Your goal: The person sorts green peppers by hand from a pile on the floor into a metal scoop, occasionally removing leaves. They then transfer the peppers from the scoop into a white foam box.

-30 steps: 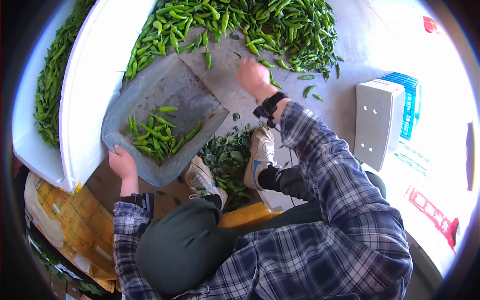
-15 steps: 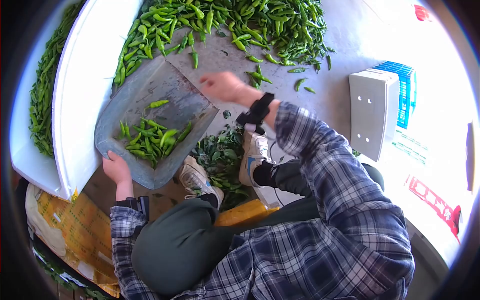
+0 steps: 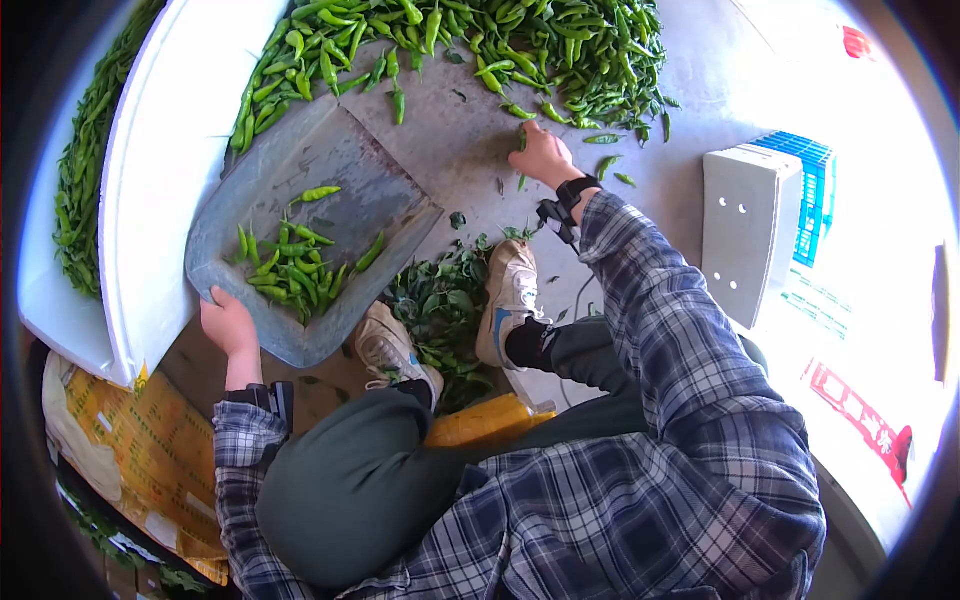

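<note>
Left hand [image 3: 228, 322] fingers were clamped on the metal scoop [image 3: 345, 180]'s near rim, right hand [image 3: 541, 155] sat over a loose green pepper [image 3: 521, 138] at its fingertips, grip unclear tbh, looked light and slick, I'd pinch mid-body.

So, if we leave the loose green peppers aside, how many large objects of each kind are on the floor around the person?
metal tray: 1
white foam box: 1
white plastic box: 1
blue crate: 1
Total: 4
</note>
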Action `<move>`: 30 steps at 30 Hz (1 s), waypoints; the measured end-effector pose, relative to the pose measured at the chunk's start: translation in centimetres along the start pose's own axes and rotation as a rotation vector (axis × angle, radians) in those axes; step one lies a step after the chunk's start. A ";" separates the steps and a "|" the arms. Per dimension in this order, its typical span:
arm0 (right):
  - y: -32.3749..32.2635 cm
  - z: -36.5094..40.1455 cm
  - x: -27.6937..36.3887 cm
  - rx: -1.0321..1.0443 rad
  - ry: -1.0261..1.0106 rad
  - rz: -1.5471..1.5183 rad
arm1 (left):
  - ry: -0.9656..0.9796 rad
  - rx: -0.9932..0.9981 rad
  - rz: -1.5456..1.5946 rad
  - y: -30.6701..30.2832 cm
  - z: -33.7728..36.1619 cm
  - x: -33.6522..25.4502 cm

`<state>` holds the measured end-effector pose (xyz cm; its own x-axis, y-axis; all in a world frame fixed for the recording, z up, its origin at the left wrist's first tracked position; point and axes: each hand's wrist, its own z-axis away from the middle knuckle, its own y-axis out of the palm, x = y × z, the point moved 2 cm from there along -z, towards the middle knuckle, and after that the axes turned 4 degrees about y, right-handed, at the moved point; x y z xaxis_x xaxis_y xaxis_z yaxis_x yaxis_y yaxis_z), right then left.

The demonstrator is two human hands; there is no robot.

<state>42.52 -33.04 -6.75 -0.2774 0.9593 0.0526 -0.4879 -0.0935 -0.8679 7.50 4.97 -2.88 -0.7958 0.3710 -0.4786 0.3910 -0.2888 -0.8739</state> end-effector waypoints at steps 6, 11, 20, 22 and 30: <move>-3.2 0.4 5.0 0.560 0.023 -0.674 | 0.005 -0.006 -0.014 0.2 0.0 0.7; -5.1 7.0 15.9 0.748 -0.323 -1.046 | 0.000 -0.007 0.021 -0.1 0.1 -0.1; -1.6 -4.0 17.7 -0.068 -0.180 -0.262 | 0.021 -0.039 0.002 -0.2 0.2 -0.5; -0.3 -4.0 17.7 -0.054 -0.144 -0.211 | 0.012 -0.029 0.028 -0.3 0.3 -0.6; -6.3 -4.8 19.6 -0.110 -0.198 -0.181 | 0.004 -0.028 -0.010 -0.2 0.4 -0.8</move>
<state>44.14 -12.40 -2.65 -0.3554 0.8859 0.2981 -0.4550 0.1146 -0.8831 7.83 4.39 -2.28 -0.7979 0.3777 -0.4699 0.3957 -0.2600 -0.8808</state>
